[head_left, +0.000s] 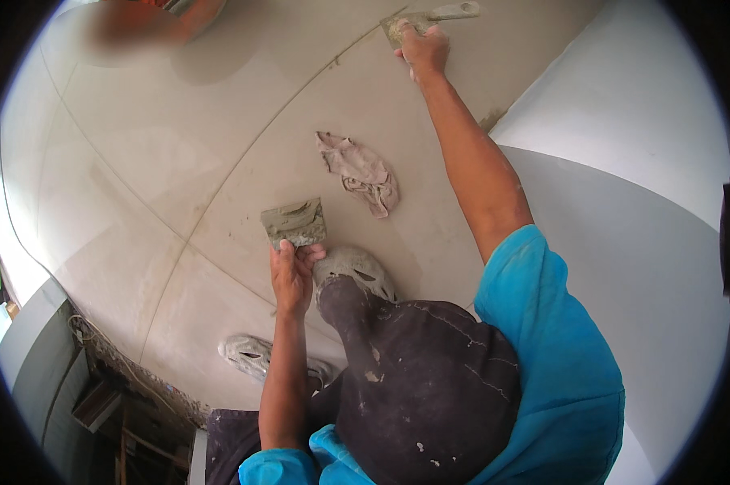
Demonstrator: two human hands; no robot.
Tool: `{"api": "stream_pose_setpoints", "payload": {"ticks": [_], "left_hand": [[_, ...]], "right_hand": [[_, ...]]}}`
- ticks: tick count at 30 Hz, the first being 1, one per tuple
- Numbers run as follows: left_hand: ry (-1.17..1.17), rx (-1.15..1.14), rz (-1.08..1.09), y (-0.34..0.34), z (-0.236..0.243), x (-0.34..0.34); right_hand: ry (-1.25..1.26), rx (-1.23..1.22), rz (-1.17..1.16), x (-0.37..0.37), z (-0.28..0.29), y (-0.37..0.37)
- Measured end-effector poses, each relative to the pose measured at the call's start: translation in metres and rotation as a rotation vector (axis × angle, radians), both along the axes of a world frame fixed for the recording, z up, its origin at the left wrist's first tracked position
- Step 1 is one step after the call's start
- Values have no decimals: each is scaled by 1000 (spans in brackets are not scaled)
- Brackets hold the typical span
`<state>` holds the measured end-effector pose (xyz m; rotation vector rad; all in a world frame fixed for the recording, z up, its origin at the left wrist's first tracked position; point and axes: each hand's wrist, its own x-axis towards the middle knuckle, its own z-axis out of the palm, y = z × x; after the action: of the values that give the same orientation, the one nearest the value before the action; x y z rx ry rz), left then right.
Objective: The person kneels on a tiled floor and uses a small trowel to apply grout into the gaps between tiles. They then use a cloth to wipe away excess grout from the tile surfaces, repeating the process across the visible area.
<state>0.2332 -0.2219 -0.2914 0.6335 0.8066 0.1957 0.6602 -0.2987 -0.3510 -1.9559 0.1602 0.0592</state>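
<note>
At the far top right, my right hand (pixel 424 48) is closed on a putty knife (pixel 455 10) with a pale handle. Its smeared blade lies against the floor at the far end of a tile joint (pixel 256 137). Nearer to me, my left hand (pixel 292 279) pinches the lower edge of a small square plate (pixel 276 220). Grey paste (pixel 302 217) is spread over that plate, which is held above the floor beside my shoe. Whether the plate has a handle, I cannot tell. A crumpled, dirty pinkish cloth (pixel 361 174) lies on the tiles between my two hands.
My dusty shoes (pixel 357 268) rest on the large beige tiles (pixel 244 182). A white wall (pixel 615 121) rises at the right. A rounded container (pixel 195 20), partly blurred, stands at the top left. A cable (pixel 37 263) and a broken floor edge (pixel 138 368) lie at the lower left.
</note>
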Motion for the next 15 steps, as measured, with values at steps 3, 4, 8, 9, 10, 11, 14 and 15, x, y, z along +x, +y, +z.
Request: {"api": "stream_pose_setpoints", "payload": {"ticks": [3,4,8,9,10,11,14,15], "left_hand": [[-8,-11,5,0,-2,-1],[-6,-12,10,0,-2,-1],[-6,-19,9,0,-3,0],[1,-19,8,0,-4,-3],[2,-15,10,0,-3,-3],[-4,-14,11,1,-1,0],[-11,-9,0,1,-4,-2],[-12,-10,-6,0,-5,-1]], "right_hand": [[3,0,4,6,-1,0],[9,19,3,6,0,1],[-155,-229,137,-6,-20,2],[-146,-208,124,-5,-17,3],[-137,-188,112,-5,-15,4],[-93,-147,90,-2,-11,3],[-37,-94,82,-1,-6,2],[-68,-126,117,-10,-13,3]]}}
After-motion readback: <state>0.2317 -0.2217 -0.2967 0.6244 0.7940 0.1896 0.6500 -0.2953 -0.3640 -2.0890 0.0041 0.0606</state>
